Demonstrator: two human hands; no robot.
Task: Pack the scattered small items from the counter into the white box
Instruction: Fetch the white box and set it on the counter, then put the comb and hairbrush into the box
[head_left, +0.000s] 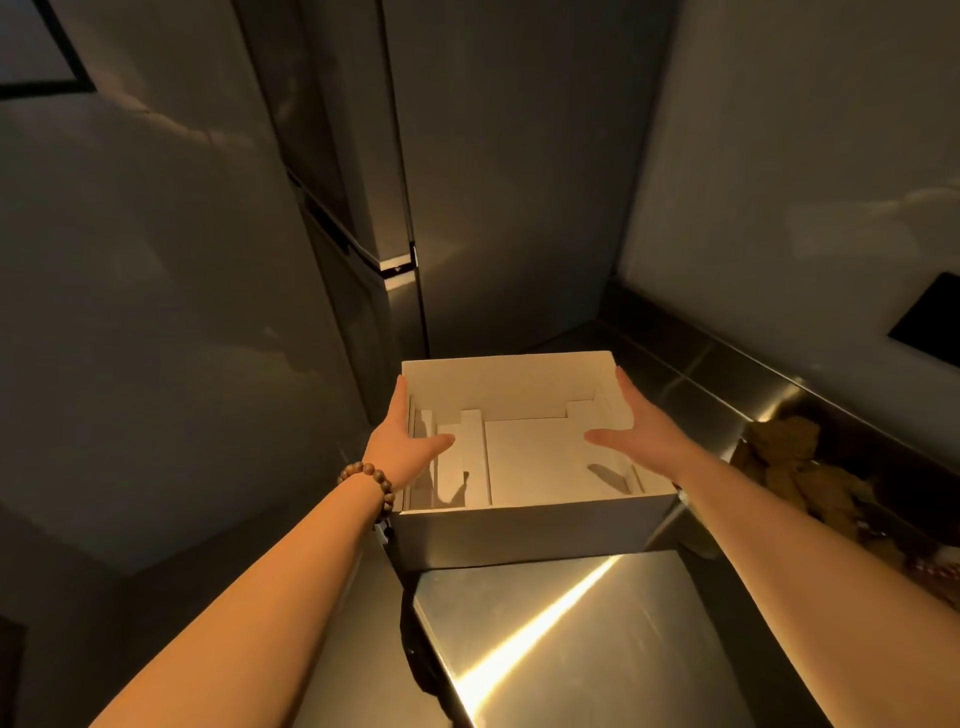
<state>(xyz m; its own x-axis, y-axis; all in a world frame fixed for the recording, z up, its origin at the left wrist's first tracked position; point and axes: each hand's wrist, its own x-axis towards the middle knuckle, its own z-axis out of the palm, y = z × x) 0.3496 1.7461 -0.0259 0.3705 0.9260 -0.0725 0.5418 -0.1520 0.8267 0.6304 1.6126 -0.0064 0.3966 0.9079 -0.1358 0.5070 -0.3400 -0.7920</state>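
An open white box (524, 530) with white cardboard inserts inside sits on the steel counter, its left part over the counter's left end. My left hand (402, 439) grips the box's left wall, fingers outside and thumb inside. My right hand (636, 428) grips the right wall the same way, thumb pointing into the box. A bead bracelet (371, 480) circles my left wrist. Apart from the inserts the box holds no items that I can see.
The shiny steel counter (571, 639) runs toward me with a bright streak of light. A brown soft toy (795, 467) lies at the right on the counter by the wall. A tall grey fridge (363, 182) stands behind the box. A black panel (930, 317) hangs on the right wall.
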